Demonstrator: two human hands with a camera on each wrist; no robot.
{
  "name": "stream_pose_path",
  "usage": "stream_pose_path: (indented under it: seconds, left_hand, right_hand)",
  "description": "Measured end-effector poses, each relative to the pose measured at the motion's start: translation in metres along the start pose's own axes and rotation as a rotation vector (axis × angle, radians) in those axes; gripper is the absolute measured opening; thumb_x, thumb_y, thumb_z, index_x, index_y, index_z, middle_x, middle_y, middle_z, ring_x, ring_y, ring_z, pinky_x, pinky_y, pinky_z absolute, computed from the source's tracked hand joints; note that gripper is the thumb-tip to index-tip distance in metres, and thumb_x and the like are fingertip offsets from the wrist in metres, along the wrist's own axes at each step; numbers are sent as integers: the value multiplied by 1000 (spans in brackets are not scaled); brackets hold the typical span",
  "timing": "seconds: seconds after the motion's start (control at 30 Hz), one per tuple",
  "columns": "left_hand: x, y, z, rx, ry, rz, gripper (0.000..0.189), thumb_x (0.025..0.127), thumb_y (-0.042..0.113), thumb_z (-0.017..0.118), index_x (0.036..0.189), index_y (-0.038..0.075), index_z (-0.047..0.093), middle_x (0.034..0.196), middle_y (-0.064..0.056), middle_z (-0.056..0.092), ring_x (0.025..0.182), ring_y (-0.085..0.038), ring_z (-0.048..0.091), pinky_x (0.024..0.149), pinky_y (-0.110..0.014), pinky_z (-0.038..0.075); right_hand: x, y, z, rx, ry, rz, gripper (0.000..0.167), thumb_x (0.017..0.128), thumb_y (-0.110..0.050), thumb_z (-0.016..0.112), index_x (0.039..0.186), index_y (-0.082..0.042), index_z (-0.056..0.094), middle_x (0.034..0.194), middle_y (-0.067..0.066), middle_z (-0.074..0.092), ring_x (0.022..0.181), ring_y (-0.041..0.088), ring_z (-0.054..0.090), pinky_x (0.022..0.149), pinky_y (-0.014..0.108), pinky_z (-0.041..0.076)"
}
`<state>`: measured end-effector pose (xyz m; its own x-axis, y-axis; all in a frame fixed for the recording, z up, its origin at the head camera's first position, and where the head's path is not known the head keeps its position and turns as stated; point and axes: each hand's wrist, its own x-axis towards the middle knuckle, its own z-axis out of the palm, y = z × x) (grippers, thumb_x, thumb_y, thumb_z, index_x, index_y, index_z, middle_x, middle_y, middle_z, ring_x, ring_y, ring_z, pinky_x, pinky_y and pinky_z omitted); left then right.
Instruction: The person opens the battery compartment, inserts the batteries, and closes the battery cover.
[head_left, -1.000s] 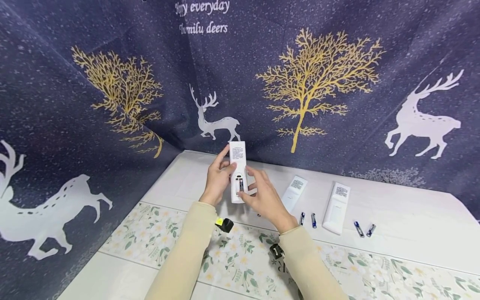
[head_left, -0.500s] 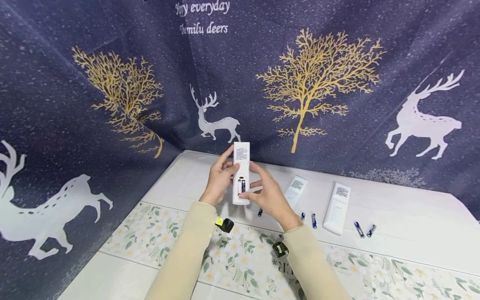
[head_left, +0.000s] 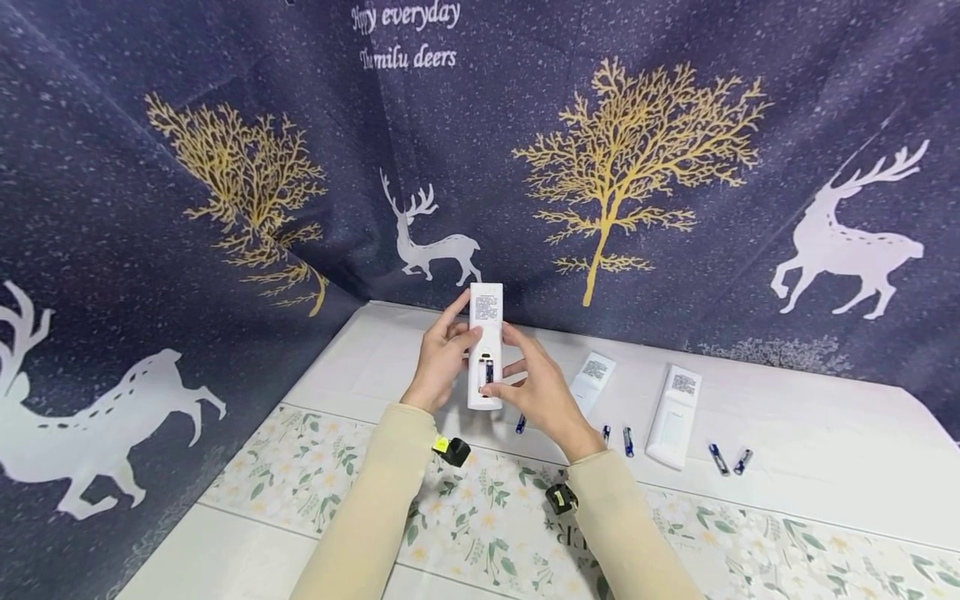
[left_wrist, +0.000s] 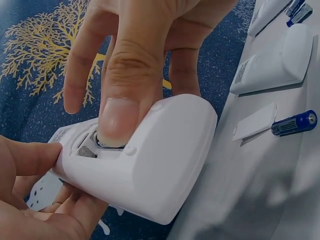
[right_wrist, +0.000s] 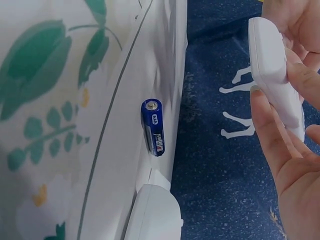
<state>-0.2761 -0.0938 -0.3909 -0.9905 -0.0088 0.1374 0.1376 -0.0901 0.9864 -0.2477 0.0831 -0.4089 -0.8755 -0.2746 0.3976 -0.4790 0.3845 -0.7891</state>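
A white remote control (head_left: pixel 487 308) is held upright above the table, its back towards the head camera. Its battery compartment (left_wrist: pixel 87 151) lies uncovered, with a bare spring in one slot. A battery (head_left: pixel 490 372) sits in the other slot, mostly under the right thumb in the left wrist view. My left hand (head_left: pixel 437 360) grips the remote's left side, thumb on the back. My right hand (head_left: pixel 542 392) holds the right side with its fingers, and its thumb presses on the battery's lower end. Below, a blue AAA battery (right_wrist: pixel 154 127) lies beside a flat white cover (left_wrist: pixel 255 121).
Two more white remotes, one nearer (head_left: pixel 591 383) and one farther right (head_left: pixel 675 417), lie face down on the white table (head_left: pixel 825 442). Pairs of blue batteries (head_left: pixel 718 458) lie by them. A floral strip (head_left: pixel 315 450) crosses the front; a dark blue deer-print cloth (head_left: pixel 495 167) hangs behind.
Both hands and the remote have shifted slightly right, mostly in the first half second. The right thumb stays at the compartment. More of the loose battery beneath now shows.
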Motion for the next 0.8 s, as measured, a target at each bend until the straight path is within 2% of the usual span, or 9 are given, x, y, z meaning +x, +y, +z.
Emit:
stream_pose_path:
  seconds: [0.27, 0.5, 0.8]
  left_hand:
    - [-1, 1, 0, -4, -1, -3, 63, 107, 7, 62, 162, 36, 47, 114, -8, 62, 91, -18, 61, 74, -30, 52]
    - [0, -1, 3, 13, -3, 1, 65, 107, 7, 62, 163, 35, 45, 111, -6, 58, 89, -17, 59, 70, -28, 51]
    - [1, -2, 4, 17, -12, 26, 69, 106, 5, 60, 165, 36, 41, 112, -7, 57, 88, -17, 57, 68, -27, 50]
  right_hand:
    - [0, 2, 1, -5, 3, -14, 99, 80, -3, 93, 164, -11, 41, 150, 20, 53, 100, 26, 71, 78, 28, 62]
    - [0, 4, -3, -6, 14, -21, 96, 85, -1, 89, 165, -12, 38, 149, 23, 54, 96, 25, 71, 78, 29, 63]
    - [2, 3, -6, -28, 3, -11, 97, 84, -2, 90, 165, -9, 37, 152, 23, 52, 96, 26, 72, 78, 29, 63]
